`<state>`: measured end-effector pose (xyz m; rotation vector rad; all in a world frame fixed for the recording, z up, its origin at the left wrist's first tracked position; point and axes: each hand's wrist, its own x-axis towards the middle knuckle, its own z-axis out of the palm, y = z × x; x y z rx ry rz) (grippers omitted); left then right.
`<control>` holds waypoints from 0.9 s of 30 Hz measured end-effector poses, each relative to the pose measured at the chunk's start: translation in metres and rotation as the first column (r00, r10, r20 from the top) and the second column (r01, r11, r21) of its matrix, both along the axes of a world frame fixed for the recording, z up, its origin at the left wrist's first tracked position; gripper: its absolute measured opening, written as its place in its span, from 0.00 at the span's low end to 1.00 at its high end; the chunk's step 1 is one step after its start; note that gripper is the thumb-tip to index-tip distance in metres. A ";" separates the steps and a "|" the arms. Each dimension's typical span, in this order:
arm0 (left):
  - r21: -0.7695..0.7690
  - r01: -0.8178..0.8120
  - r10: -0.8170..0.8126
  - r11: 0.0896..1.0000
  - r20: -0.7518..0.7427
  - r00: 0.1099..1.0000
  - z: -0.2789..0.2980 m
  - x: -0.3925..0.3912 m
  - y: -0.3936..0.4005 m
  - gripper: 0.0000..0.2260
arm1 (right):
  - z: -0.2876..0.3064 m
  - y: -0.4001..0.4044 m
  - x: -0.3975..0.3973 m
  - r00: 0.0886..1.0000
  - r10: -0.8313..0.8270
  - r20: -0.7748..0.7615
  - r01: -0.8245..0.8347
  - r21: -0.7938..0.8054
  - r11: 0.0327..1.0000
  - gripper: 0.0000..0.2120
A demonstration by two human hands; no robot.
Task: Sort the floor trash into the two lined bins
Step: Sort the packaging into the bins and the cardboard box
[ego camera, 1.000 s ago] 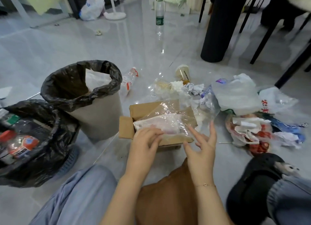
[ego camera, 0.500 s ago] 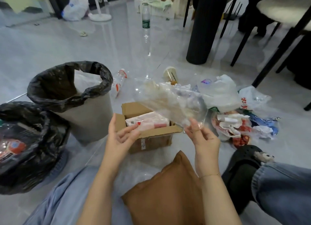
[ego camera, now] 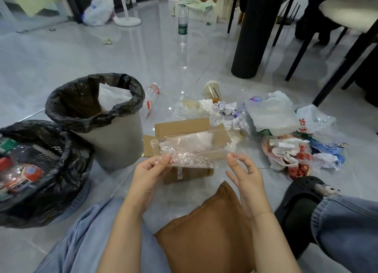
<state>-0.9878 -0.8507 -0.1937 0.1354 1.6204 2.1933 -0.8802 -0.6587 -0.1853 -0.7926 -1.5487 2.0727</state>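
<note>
A clear plastic bag [ego camera: 192,150] is stretched flat above an open cardboard box [ego camera: 184,129]. My left hand [ego camera: 150,170] pinches its near left corner. My right hand [ego camera: 243,170] pinches its near right corner with thumb and forefinger, the other fingers spread. Left of the box stands a grey bin with a black liner [ego camera: 94,117], white plastic inside. At the far left a basket bin with a black liner [ego camera: 47,170] holds bottles and wrappers. A trash pile [ego camera: 272,129] of bags, crumpled paper and wrappers lies on the floor to the right.
A fallen bottle [ego camera: 151,99] and a cup [ego camera: 211,89] lie behind the box. An upright bottle [ego camera: 182,20] stands farther back. A black table pillar [ego camera: 252,31] and chair legs are at the right. A brown cushion [ego camera: 206,231] lies between my legs.
The clear bag, held high by my right hand alone, has come down over the box. My left hand has taken its left corner, and the bag is now spread between both hands.
</note>
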 end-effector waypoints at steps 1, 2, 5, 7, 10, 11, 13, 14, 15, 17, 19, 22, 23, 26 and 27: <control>-0.017 -0.010 0.010 1.000 -0.016 1.000 0.000 0.000 0.001 0.09 | -0.001 0.000 0.000 1.000 0.019 0.001 -0.019 -0.058 0.998 0.12; -0.035 -0.018 0.017 0.999 -0.039 0.999 -0.001 0.001 0.002 0.09 | -0.001 -0.001 -0.001 1.000 0.021 0.005 -0.020 -0.099 0.995 0.10; -0.049 -0.068 0.064 0.997 -0.071 0.995 -0.004 0.001 0.004 0.11 | -0.003 -0.005 -0.003 0.999 -0.049 -0.007 0.048 -0.141 0.989 0.06; -0.070 -0.106 0.098 0.992 -0.102 0.990 -0.007 0.000 0.006 0.11 | -0.005 -0.007 -0.005 0.992 -0.124 -0.011 0.121 -0.142 0.983 0.05; -0.100 -0.123 0.115 0.987 -0.083 0.990 -0.007 0.000 0.013 0.10 | -0.006 -0.006 -0.007 0.978 -0.203 -0.040 0.195 -0.156 0.968 0.06; -0.100 -0.083 0.079 0.992 -0.044 0.996 -0.007 0.001 0.014 0.12 | -0.006 -0.005 -0.007 0.974 -0.221 -0.056 0.210 -0.160 0.965 0.05; -0.082 0.055 -0.053 0.995 0.018 0.998 -0.008 0.002 0.014 0.19 | -0.005 -0.005 -0.006 0.965 -0.250 -0.081 0.234 -0.170 0.957 0.06; -0.079 0.116 -0.114 0.990 0.028 0.993 -0.010 0.002 0.013 0.22 | -0.005 -0.004 -0.006 0.961 -0.261 -0.088 0.243 -0.173 0.955 0.07; -0.074 0.154 -0.151 0.985 0.040 0.988 -0.011 0.002 0.012 0.25 | -0.005 -0.003 -0.005 0.959 -0.266 -0.094 0.248 -0.168 0.954 0.08; -0.044 0.173 -0.170 0.984 0.071 0.983 -0.012 0.001 0.009 0.30 | -0.004 -0.001 -0.004 0.963 -0.252 -0.092 0.238 -0.138 0.961 0.08; -0.007 0.168 -0.167 0.986 0.067 0.984 -0.012 0.000 0.007 0.27 | -0.003 0.002 -0.003 0.971 -0.227 -0.079 0.220 -0.084 0.972 0.07; -0.015 0.125 -0.124 0.992 0.055 0.991 -0.008 0.001 0.008 0.12 | 0.001 0.003 -0.001 0.984 -0.164 -0.062 0.165 0.003 0.986 0.06; -0.034 0.099 -0.097 0.995 0.056 0.994 -0.007 0.002 0.008 0.08 | 0.003 0.004 0.001 0.991 -0.127 -0.053 0.128 0.021 0.992 0.07; -0.079 0.071 -0.069 0.994 0.033 0.997 -0.008 0.000 0.007 0.08 | 0.007 0.004 0.004 0.997 -0.037 -0.067 0.037 0.001 0.999 0.09; -0.094 0.075 -0.073 0.993 0.020 0.997 -0.008 0.001 0.006 0.13 | 0.007 0.004 0.004 0.996 -0.039 -0.077 0.038 -0.014 0.999 0.10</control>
